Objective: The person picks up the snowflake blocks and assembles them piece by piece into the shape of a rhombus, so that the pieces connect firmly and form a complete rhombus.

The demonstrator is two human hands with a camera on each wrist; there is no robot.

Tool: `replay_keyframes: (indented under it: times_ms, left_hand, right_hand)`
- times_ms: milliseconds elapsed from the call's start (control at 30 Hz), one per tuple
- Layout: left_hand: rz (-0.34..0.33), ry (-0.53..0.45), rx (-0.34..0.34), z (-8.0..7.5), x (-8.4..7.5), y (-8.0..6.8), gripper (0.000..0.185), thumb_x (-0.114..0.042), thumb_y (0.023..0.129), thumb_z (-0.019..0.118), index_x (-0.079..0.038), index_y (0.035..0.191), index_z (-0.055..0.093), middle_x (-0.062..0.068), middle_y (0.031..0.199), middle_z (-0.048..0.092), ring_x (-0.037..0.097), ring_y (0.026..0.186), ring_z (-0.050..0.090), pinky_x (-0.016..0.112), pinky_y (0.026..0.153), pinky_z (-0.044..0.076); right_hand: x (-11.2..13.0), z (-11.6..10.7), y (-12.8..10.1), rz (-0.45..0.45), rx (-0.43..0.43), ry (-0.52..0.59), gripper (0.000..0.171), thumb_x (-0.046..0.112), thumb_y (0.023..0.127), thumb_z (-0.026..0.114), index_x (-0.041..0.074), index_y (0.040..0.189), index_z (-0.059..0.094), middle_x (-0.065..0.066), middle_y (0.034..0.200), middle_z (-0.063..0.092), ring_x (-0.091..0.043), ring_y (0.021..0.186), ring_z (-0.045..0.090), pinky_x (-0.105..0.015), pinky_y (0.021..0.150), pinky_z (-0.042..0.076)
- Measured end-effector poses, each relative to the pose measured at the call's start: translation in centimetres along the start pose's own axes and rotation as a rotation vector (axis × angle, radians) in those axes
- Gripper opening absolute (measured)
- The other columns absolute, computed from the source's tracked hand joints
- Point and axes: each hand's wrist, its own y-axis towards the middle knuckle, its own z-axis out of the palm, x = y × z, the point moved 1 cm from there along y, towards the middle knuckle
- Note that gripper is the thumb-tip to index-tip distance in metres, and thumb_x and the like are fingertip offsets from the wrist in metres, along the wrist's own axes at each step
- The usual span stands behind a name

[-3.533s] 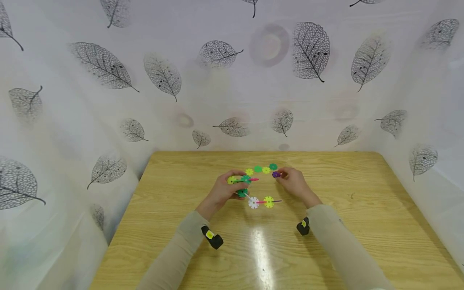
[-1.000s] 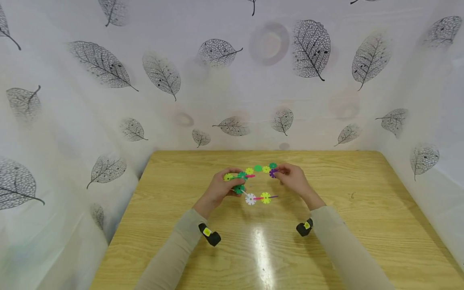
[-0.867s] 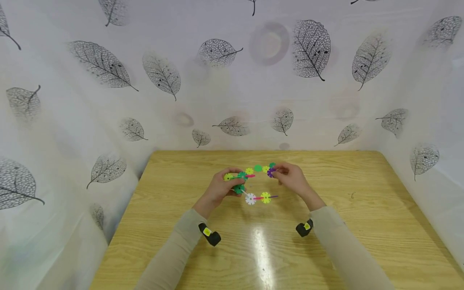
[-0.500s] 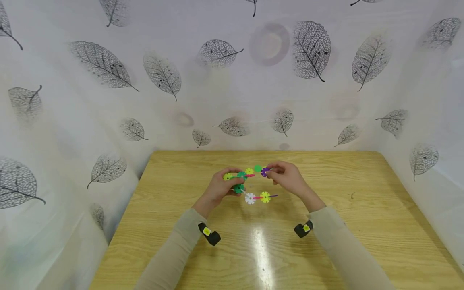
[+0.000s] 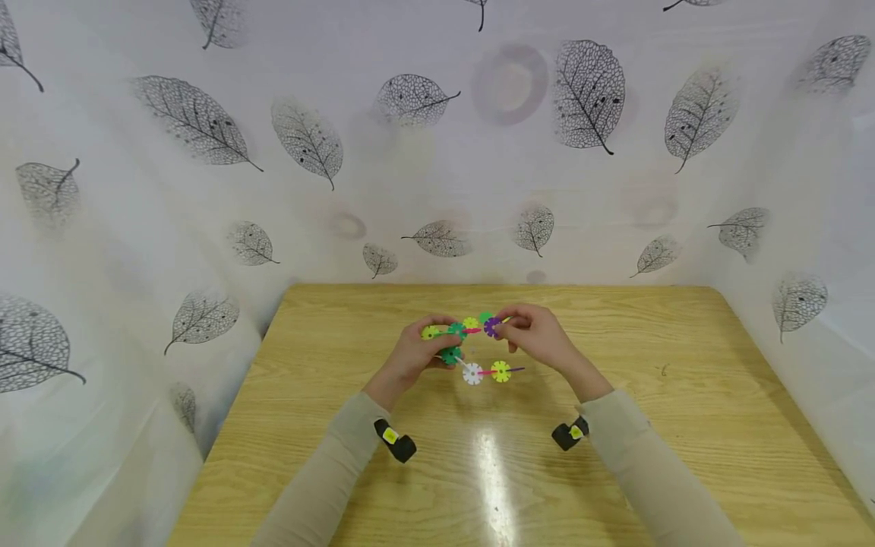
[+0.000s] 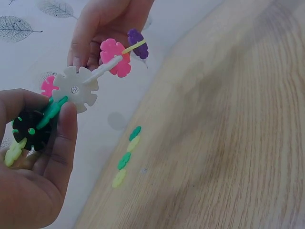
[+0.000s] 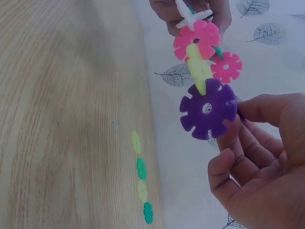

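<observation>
My left hand (image 5: 410, 355) grips a chain of interlocking plastic snowflake discs, holding it by its green discs (image 5: 450, 355). From there one arm runs through a white disc (image 5: 472, 374) and an edge-on pink one to a yellow disc (image 5: 501, 371) and an end purple disc (image 7: 208, 110). The other arm ends in a pink disc (image 7: 226, 67). My right hand (image 5: 543, 339) pinches a separate purple snowflake disc (image 5: 492, 327) between thumb and fingers, close beside that pink end. In the right wrist view only a dark edge of this disc shows at the fingertips.
Behind the hands, several loose yellow and green discs lie in a row on the wooden table (image 5: 656, 456); a yellow disc (image 5: 470, 323) and a green disc (image 5: 486, 317) show past the right hand. A leaf-printed white curtain (image 5: 437, 175) surrounds the table's back and sides.
My right hand has carried the purple disc leftward to the chain's pink end, now covering part of the loose row. My left hand, with the chain, has shifted slightly left and away.
</observation>
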Motion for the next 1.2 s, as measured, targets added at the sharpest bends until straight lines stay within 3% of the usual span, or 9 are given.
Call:
replay_keyframes:
  times_ms: [300, 467, 767, 1067, 1200]
  left_hand:
    - [-0.01, -0.005, -0.007, 0.1, 0.09, 0.28, 0.038, -0.01, 0.1, 0.072, -0.005, 0.137, 0.063, 0.001, 0.084, 0.072, 0.012, 0.069, 0.071, 0.027, 0.064, 0.065]
    - [-0.003, 0.004, -0.008, 0.07, 0.04, 0.16, 0.039, -0.011, 0.101, 0.071, -0.005, 0.138, 0.062, 0.002, 0.086, 0.072, 0.012, 0.07, 0.071, 0.027, 0.065, 0.065]
    - [0.01, -0.005, 0.019, 0.14, -0.05, 0.01, 0.035, -0.009, 0.1, 0.071, -0.006, 0.135, 0.064, 0.001, 0.082, 0.073, 0.012, 0.069, 0.072, 0.029, 0.065, 0.066]
    - [0.013, 0.005, 0.023, 0.39, -0.26, -0.13, 0.034, -0.007, 0.101, 0.069, -0.002, 0.134, 0.062, 0.001, 0.084, 0.071, 0.012, 0.07, 0.071, 0.03, 0.066, 0.066]
    - [0.012, 0.008, 0.029, 0.49, -0.19, -0.09, 0.032, -0.007, 0.102, 0.068, 0.0, 0.133, 0.061, 0.003, 0.087, 0.072, 0.012, 0.071, 0.072, 0.028, 0.065, 0.066]
  right_hand:
    - [0.2, 0.2, -0.05, 0.009, 0.014, 0.011, 0.022, 0.014, 0.104, 0.067, 0.001, 0.122, 0.07, -0.007, 0.092, 0.078, -0.016, 0.064, 0.065, -0.025, 0.058, 0.053]
    - [0.23, 0.23, -0.11, 0.001, 0.023, 0.016, 0.024, 0.014, 0.104, 0.067, 0.0, 0.122, 0.069, -0.006, 0.089, 0.078, -0.03, 0.068, 0.068, -0.025, 0.062, 0.053]
    - [0.3, 0.46, -0.05, -0.004, 0.039, 0.018, 0.024, 0.014, 0.104, 0.066, 0.0, 0.122, 0.071, -0.004, 0.088, 0.077, -0.015, 0.064, 0.064, -0.024, 0.059, 0.051]
    - [0.66, 0.76, -0.04, -0.046, 0.022, 0.029, 0.023, 0.009, 0.102, 0.067, -0.007, 0.119, 0.07, -0.018, 0.092, 0.077, -0.026, 0.067, 0.066, -0.025, 0.058, 0.054]
    - [0.55, 0.92, -0.09, -0.047, 0.03, 0.045, 0.022, 0.008, 0.103, 0.066, -0.008, 0.118, 0.069, -0.012, 0.087, 0.075, -0.024, 0.066, 0.065, -0.023, 0.057, 0.054]
